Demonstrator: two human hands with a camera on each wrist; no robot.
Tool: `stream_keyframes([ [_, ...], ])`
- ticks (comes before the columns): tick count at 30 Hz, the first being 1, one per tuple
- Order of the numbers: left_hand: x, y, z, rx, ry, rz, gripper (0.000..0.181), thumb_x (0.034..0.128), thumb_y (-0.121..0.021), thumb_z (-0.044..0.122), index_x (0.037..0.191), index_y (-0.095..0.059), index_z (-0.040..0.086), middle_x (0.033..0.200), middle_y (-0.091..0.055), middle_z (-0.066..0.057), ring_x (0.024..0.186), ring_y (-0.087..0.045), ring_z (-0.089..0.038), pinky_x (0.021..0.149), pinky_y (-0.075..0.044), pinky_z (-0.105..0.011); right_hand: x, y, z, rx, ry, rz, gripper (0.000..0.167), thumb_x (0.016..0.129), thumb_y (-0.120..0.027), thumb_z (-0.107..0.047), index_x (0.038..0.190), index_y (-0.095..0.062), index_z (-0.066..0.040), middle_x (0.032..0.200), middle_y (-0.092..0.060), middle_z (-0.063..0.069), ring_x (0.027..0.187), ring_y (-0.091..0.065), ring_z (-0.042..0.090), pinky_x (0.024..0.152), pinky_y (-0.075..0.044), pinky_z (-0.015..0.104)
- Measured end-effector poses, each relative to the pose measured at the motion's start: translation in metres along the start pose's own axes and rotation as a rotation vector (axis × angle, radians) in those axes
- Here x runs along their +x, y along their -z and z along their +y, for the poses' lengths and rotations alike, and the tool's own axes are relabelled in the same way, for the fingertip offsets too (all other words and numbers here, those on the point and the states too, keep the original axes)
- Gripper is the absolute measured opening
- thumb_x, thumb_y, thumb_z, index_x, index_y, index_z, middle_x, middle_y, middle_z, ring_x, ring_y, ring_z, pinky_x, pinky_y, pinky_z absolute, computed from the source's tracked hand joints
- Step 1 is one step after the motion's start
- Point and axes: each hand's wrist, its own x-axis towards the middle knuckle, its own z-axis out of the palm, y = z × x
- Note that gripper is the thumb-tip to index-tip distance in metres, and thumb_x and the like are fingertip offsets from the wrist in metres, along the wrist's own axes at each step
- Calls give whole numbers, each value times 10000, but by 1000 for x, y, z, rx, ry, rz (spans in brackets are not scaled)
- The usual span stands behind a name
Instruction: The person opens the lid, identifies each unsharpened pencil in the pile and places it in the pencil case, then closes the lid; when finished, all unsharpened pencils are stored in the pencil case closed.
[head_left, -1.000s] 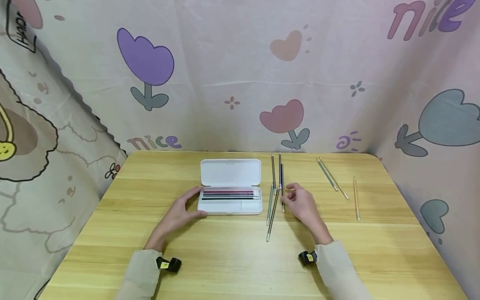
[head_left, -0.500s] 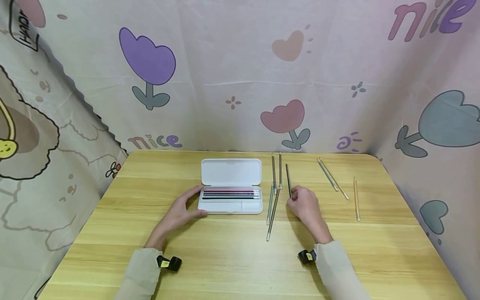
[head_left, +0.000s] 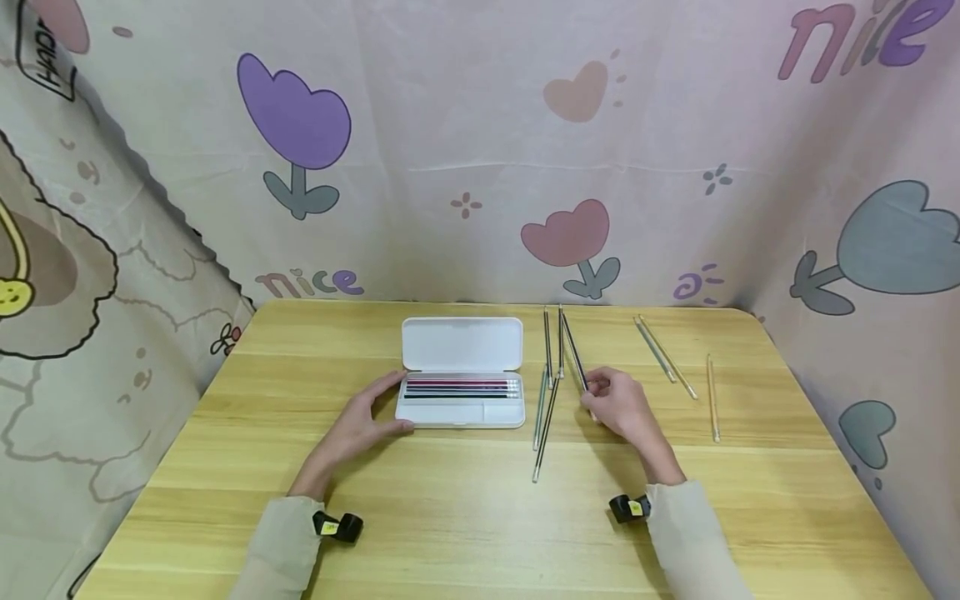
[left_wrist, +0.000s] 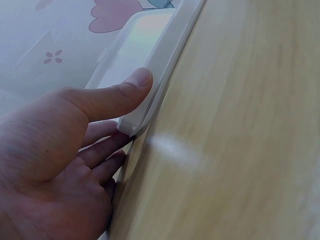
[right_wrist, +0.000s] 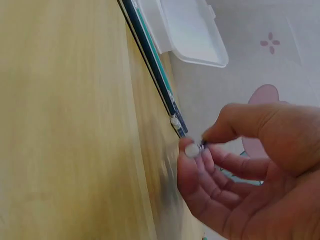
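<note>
A white pencil case [head_left: 442, 414] lies with its lid raised, several pencils [head_left: 457, 390] in its back compartment. My left hand [head_left: 358, 429] holds the case's left end, thumb at the front edge and fingers toward the back corner. In the left wrist view the thumb lies against the case wall [left_wrist: 160, 65]. Right of the case, my right hand [head_left: 618, 404] pinches a dark pencil [head_left: 574, 348] near its eraser end. The right wrist view shows its white eraser [right_wrist: 191, 150] between thumb and fingers. Several loose pencils [head_left: 547, 429] lie between case and hand.
At the table's right lie a greenish pencil [head_left: 654, 350] and a yellowish one [head_left: 671, 360] side by side, and a lone natural-wood pencil [head_left: 713, 398]. A printed curtain [head_left: 465, 133] hangs behind the wooden table [head_left: 465, 517].
The right hand has taken hold of a dark pencil from the group beside the case and moved it slightly right, its far end now tilted left. The left hand stays put.
</note>
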Motion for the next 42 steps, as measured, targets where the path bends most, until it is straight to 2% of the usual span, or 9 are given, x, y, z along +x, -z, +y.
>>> stream_keyframes([
  [4, 0, 1, 0, 5, 4, 1, 892, 825, -882, 281, 1560, -423, 68, 1617, -361, -202, 1509, -245, -437, 1217, -179, -637, 0, 1, -3, 115, 24, -35, 293, 920, -666, 13, 1206, -635, 66, 1039, -671, 162, 827, -686, 220, 607, -604, 274],
  [6, 0, 1, 0, 4, 7, 0, 891, 826, -881, 278, 1561, -422, 69, 1619, -357, -202, 1511, -241, -438, 1217, -177, -639, 0, 1, -5, 163, 62, -51, 269, 935, -664, 21, 1197, -639, 76, 1046, -670, 190, 865, -687, 283, 628, -620, 303],
  [9, 0, 1, 0, 7, 9, 0, 899, 824, -883, 288, 1564, -419, 76, 1621, -358, -193, 1513, -242, -431, 1219, -180, -631, -1, -1, -7, 186, 139, -51, 225, 949, -669, 15, 1167, -666, 70, 1022, -688, 178, 894, -682, 305, 662, -610, 291],
  [13, 1, 1, -1, 10, 10, 0, 906, 820, -885, 305, 1565, -420, 86, 1621, -364, -180, 1513, -246, -421, 1223, -179, -620, 0, -4, -8, 167, 226, -1, 173, 951, -688, 5, 1120, -717, 22, 1011, -722, 146, 925, -681, 263, 761, -572, 243],
  [16, 0, 1, -1, 6, 11, 1, 901, 821, -884, 297, 1563, -421, 81, 1618, -366, -187, 1512, -243, -429, 1221, -172, -629, 1, -9, -10, 155, 269, 40, 151, 939, -700, 23, 1081, -744, -7, 1014, -736, 136, 935, -678, 263, 806, -585, 254],
  [25, 0, 0, 0, 23, 15, 5, 894, 828, -879, 306, 1566, -421, 93, 1622, -360, -186, 1512, -243, -429, 1219, -180, -631, -1, -36, -22, 49, 408, 55, 103, 923, -722, 38, 987, -768, -29, 974, -748, 85, 863, -686, 213, 727, -612, 292],
  [29, 0, 0, 0, 13, 6, 4, 896, 827, -881, 290, 1567, -418, 88, 1622, -358, -187, 1514, -244, -421, 1223, -187, -618, 0, -43, -28, 18, 427, 32, 92, 925, -721, 29, 987, -767, -23, 989, -746, 90, 842, -688, 195, 698, -601, 260],
  [35, -1, 0, -1, 6, 6, 4, 893, 825, -882, 275, 1563, -420, 75, 1622, -354, -195, 1514, -242, -425, 1221, -177, -627, 2, -48, -33, -16, 436, -16, 225, 885, -658, 119, 1040, -774, 5, 1022, -677, 115, 763, -609, 166, 621, -564, 222],
  [42, 0, 0, 1, 23, 14, 2, 894, 828, -880, 296, 1568, -420, 94, 1629, -347, -183, 1515, -246, -418, 1219, -187, -627, 7, -60, -40, -36, 436, 31, 166, 880, -691, 107, 970, -781, 1, 960, -722, 101, 765, -623, 146, 655, -558, 224],
])
